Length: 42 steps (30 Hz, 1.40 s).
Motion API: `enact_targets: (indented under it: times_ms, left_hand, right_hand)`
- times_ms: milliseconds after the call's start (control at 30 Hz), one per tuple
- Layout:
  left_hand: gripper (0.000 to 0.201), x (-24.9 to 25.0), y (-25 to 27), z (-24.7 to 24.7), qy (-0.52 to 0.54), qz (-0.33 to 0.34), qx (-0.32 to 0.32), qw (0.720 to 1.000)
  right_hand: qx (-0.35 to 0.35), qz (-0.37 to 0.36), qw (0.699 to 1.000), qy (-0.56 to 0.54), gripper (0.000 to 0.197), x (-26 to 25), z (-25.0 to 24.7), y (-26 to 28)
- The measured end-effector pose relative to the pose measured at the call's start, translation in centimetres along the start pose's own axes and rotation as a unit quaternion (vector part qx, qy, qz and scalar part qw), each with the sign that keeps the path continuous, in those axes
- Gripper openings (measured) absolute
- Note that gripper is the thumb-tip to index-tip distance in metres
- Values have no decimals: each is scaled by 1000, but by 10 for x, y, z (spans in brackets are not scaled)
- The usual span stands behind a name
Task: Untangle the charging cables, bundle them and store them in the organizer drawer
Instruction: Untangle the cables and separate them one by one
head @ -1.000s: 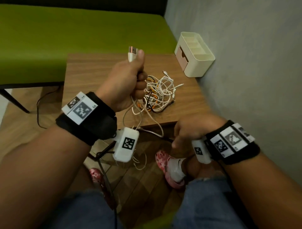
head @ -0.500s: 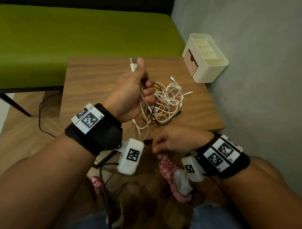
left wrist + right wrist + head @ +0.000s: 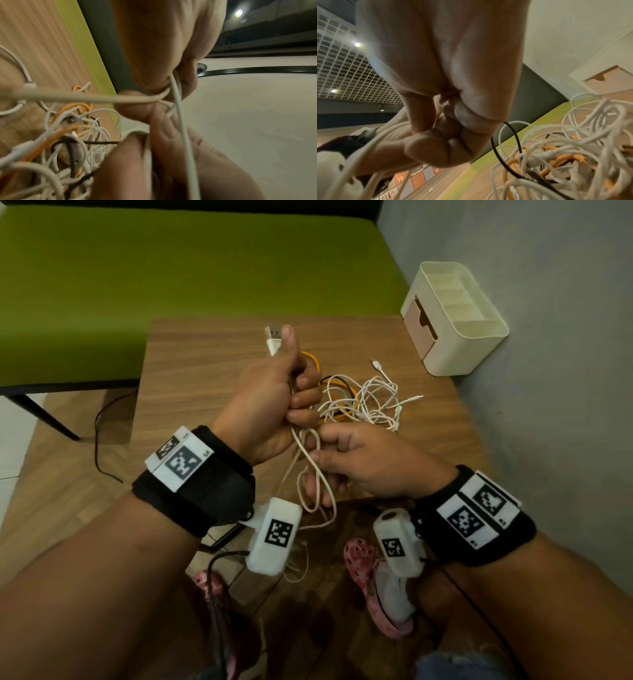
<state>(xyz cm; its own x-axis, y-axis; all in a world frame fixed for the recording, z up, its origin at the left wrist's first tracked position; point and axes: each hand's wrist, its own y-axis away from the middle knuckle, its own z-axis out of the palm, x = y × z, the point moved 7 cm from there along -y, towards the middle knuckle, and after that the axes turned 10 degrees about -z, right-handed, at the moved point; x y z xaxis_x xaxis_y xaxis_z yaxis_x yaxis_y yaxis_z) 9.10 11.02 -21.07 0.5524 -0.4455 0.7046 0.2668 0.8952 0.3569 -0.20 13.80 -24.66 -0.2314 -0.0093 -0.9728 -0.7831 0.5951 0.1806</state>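
Note:
A tangle of white, orange and black cables (image 3: 359, 402) (image 3: 68, 142) (image 3: 565, 148) lies on the wooden table (image 3: 212, 361). My left hand (image 3: 274, 398) grips a white cable in its fist, with the USB plug (image 3: 273, 337) sticking up beside the thumb. Loops of that white cable (image 3: 313, 474) hang below the fist, past the table's near edge. My right hand (image 3: 346, 460) pinches these loops just under the left hand. The cream organizer (image 3: 455, 316) with its tan drawer (image 3: 419, 325) (image 3: 611, 81) stands at the table's far right corner; the drawer front sits flush.
A green bench (image 3: 171, 275) runs behind the table. A grey wall (image 3: 548, 337) closes the right side. A black cord (image 3: 102, 440) trails on the wood floor at left. My pink shoes (image 3: 370, 577) are under the table edge.
My right hand rose from below the table edge and took hold of the hanging white loops. My left hand kept its grip on the plug end.

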Motion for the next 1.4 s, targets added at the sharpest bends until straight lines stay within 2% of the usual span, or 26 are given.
enact_targets:
  times_ms: [67,133,200,267,333,467,533,600,700,767,900,967,1067,1100,1167,1233,1267,1333,1400]
  left_hand:
    - [53,-1,-2,-1,-29,0,11,1000]
    - [48,-4,-3,-4,-47,-5,22,999]
    - [44,-8,-4,-7,-53,-10,27,998]
    - [44,-9,-4,-10,-63,-9,35,997]
    - [44,-7,-3,-12,-69,-6,44,997]
    - [44,-8,-2,-14,-78,-8,51,996]
    - [44,-11,-2,-15,-91,-15,50,995]
    - [44,-14,-2,-16,-100,-22,48,994]
    - [44,-12,-1,-18,-98,-24,48,994]
    - [44,-9,1,-19,-97,-22,52,994]
    - [44,-8,1,-18,-99,-23,54,993]
    - [45,-10,1,-18,-101,-26,56,993]
    - [46,-14,1,-19,-107,-29,54,992]
    - [46,-15,1,-18,-106,-28,51,993]
    - [45,-15,1,-17,-102,-23,46,993]
    - [44,-13,1,-16,-99,-17,43,994]
    - [44,-11,1,-16,-97,-15,42,994]
    - [45,-9,0,-19,-93,-11,44,995]
    - [45,-10,0,-20,-89,-12,42,995]
  right_hand:
    - [-21,23,999,-18,11,1,5,2]
    - [-38,48,998,-29,8,5,8,3]
    - [-33,76,997,-5,16,14,3,3]
    - [3,58,987,147,31,20,-18,1]
    - [43,41,957,283,43,19,-37,1]
    - [61,18,898,436,53,19,-42,-1]
    - [52,12,885,462,56,25,-37,-5]
    - [48,17,885,462,58,30,-37,-9]
    - [80,-3,889,450,59,26,-43,-11]
    - [87,6,879,468,59,26,-45,-12]
    - [77,17,845,529,41,25,-43,-16]
    - [96,-7,860,501,33,22,-42,-17]
    - [160,-34,921,354,34,12,-44,-13]
    - [165,-43,930,326,36,10,-43,-13]
    - [135,-49,922,360,39,11,-37,-15]
    - [96,-20,907,409,39,20,-31,-17]
    - [97,-7,911,402,40,24,-30,-16]
    - [129,-23,940,316,47,22,-31,-15]
    - [156,-81,958,228,53,14,-33,-15]
